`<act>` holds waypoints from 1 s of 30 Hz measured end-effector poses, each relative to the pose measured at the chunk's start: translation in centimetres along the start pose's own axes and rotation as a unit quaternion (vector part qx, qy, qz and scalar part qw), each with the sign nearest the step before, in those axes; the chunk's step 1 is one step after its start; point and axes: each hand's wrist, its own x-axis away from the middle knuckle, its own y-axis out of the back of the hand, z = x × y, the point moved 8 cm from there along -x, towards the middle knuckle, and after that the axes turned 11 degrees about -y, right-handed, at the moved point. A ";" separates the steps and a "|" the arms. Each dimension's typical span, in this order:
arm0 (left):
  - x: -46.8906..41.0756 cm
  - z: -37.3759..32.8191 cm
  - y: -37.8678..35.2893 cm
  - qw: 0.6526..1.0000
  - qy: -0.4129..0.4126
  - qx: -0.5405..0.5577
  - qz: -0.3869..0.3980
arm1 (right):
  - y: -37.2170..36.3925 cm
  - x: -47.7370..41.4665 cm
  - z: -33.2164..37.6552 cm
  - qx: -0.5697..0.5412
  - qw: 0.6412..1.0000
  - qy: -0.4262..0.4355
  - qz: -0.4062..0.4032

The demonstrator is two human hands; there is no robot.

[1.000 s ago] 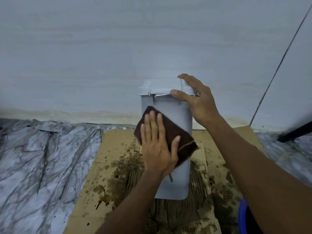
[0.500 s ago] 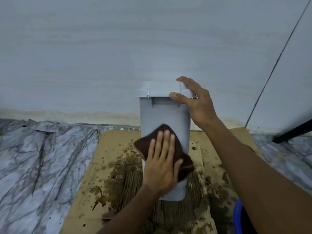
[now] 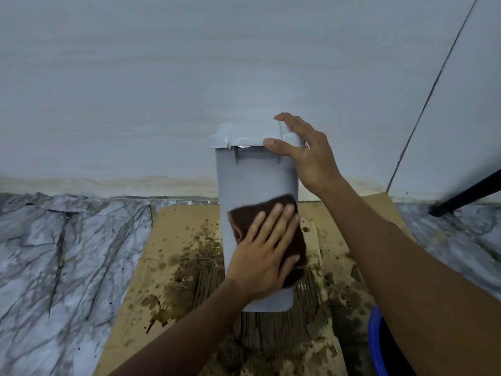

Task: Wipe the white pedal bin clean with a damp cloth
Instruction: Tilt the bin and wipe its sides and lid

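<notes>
Brown folded cloth (image 3: 245,219) had slid down the white plastic pedal bin (image 3: 254,180) under the left hand (image 3: 261,267), fingers (image 3: 279,215) flat and spread; base apparently remained unwiped.

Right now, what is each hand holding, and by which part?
The right hand grips the white pedal bin by the right edge of its lid. The left hand grips nothing: straight fingers press the brown cloth flat against the bin's front.

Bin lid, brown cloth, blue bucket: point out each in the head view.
bin lid (image 3: 249,134): head view, middle of its top face.
brown cloth (image 3: 244,215): head view, uncovered upper left part, against the bin's front.
blue bucket (image 3: 374,343): head view, its rim at bottom right.
</notes>
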 end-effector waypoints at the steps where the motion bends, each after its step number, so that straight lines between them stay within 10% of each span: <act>1: 1.8 -1.4 -1.0 0.999 -0.031 -0.005 0.015 | 0.0 0.1 -0.1 -0.008 1.000 -0.001 0.000; 6: 8.6 -3.3 -3.6 0.982 -0.175 -0.046 0.057 | -0.7 0.3 -0.3 -0.011 1.000 0.009 0.008; 10: 6.2 3.1 -0.3 0.997 0.051 0.025 -0.057 | -0.8 0.5 -0.1 -0.019 1.000 0.017 0.001; 13: 3.7 5.8 2.1 0.945 0.252 0.129 -0.166 | -0.9 1.0 0.1 -0.017 1.000 0.024 -0.001; 19: 2.1 9.4 4.7 0.695 0.591 0.298 -0.282 | -0.3 4.2 0.7 -0.011 0.999 0.050 0.015; 22: 3.9 10.7 4.6 0.408 0.665 0.468 -0.415 | 0.0 6.7 0.5 -0.010 0.998 0.055 0.023; 24: 3.7 12.1 5.1 0.275 0.601 0.599 -0.451 | 0.1 8.5 0.0 0.002 0.998 0.052 0.024; 27: 3.6 13.7 7.7 0.313 0.536 0.644 -0.447 | -0.1 11.2 -0.2 0.039 0.997 0.063 0.022; 30: 2.2 13.3 11.2 0.572 0.481 0.568 -0.344 | -0.1 13.8 0.1 0.069 0.994 0.080 0.014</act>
